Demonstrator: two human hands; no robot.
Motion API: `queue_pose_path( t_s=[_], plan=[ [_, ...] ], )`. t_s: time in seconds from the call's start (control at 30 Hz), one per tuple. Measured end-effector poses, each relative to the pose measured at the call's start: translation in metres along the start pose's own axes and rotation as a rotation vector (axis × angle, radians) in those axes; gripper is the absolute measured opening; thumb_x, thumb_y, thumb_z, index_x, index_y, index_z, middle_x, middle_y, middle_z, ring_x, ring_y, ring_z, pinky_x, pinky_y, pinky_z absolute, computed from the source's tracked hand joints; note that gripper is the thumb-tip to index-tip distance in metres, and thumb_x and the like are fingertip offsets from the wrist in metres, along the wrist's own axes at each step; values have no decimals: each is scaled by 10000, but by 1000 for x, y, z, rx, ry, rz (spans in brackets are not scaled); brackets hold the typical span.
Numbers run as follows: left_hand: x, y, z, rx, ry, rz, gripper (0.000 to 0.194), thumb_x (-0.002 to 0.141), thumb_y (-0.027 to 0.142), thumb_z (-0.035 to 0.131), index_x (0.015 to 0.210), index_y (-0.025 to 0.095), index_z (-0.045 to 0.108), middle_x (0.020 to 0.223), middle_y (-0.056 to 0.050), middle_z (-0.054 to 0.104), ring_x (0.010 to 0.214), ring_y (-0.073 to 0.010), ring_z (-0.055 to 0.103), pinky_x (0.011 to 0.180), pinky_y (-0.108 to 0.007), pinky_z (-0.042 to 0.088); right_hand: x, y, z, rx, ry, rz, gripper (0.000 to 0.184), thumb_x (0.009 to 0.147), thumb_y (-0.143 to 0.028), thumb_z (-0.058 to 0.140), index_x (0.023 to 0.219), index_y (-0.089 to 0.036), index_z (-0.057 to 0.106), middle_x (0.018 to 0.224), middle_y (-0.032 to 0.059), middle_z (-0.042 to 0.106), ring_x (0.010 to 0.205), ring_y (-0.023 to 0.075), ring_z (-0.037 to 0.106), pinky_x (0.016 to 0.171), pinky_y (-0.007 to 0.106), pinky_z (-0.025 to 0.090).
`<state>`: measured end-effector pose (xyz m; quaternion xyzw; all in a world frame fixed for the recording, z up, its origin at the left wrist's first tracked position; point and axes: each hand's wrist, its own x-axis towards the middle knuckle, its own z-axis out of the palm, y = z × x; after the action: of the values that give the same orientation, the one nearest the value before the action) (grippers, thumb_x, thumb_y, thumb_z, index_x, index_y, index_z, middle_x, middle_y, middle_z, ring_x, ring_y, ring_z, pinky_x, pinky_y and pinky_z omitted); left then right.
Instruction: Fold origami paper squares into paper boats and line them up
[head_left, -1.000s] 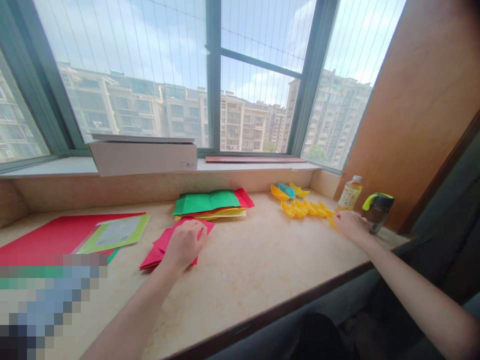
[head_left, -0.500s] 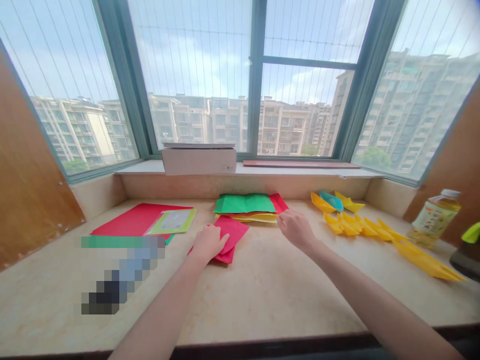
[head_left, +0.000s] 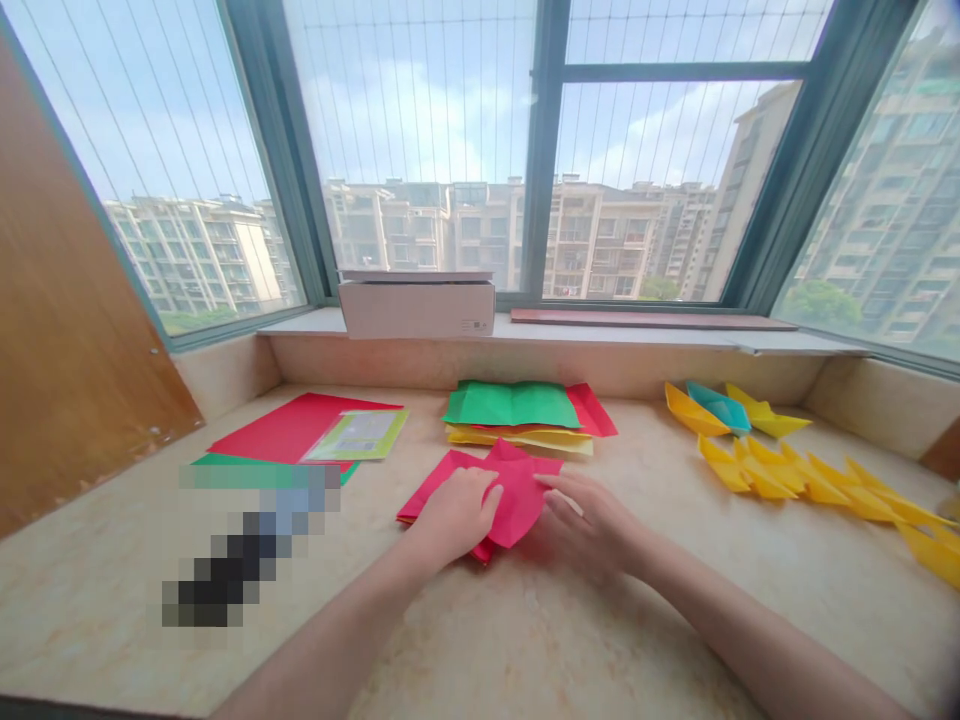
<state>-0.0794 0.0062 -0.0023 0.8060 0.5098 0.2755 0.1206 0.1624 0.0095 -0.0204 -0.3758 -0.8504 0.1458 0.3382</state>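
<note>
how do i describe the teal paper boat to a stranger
On the stone window counter, look right of the paper stacks to the cluster of paper boats. At its back sits a teal boat between two yellow ones, the only one not yellow.

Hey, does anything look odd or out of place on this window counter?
Yes, two things. A pixelated patch on the left of the marble-look counter hides whatever lies there, so I can't tell what it is. And on the right, one teal paper boat stands out among the yellow paper boats.
</note>
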Motion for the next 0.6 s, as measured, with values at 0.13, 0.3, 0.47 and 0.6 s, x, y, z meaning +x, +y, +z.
queue_pose_path(
  t_s=[0.13, 0.3, 0.47, 0.6],
  plan=[
    [3, 3, -2, 35, 51, 6, 333, 916, 259, 459, 1137, 158, 687, 1166, -148, 704, 1108, -282, 638, 1005, -425, 458, 5, -13, -8, 101, 134, 53, 300, 947, -338, 546, 1167, -235, 722, 1169, 104, 730, 1098, 287, 667, 964, 455, 510],
    [9, 2, -7, 26, 210, -68, 471, 904, 324, 512, 1294, 71, 582, 1304, -215, 614, 1236, -318, 559, 1075, -463, 404, 11, -12, -17, 441, 306, 348, 252, 858, -351, 635, 1016, -200, 759, 994, 93, 774, 899, 262, 713, 815, 402, 549],
    [9, 14, -15, -337, 94, -122, 359, 911, 378, 534, 1142, 146, 681, 1109, -136, 729, 1025, -294, 676, 928, -415, 506, 12, -3, -17, 764, 412, 405, 242, 772, -390, 752, 944, -220, 761, 962, 65, 769, 929, 242, 689, 851, 368, 521],
    [8, 28, -19, -811, -34, -118, 321, 897, 409, 586, 1031, 147, 712, 1030, -105, 755, 856, -254, 710, 740, -335, 557, 13, -10, -17, 1035, 415, 394, 455, 766, -380, 787, 1188, -274, 655, 1064, 50, 755, 991, 238, 689, 876, 368, 532]
  ],
)
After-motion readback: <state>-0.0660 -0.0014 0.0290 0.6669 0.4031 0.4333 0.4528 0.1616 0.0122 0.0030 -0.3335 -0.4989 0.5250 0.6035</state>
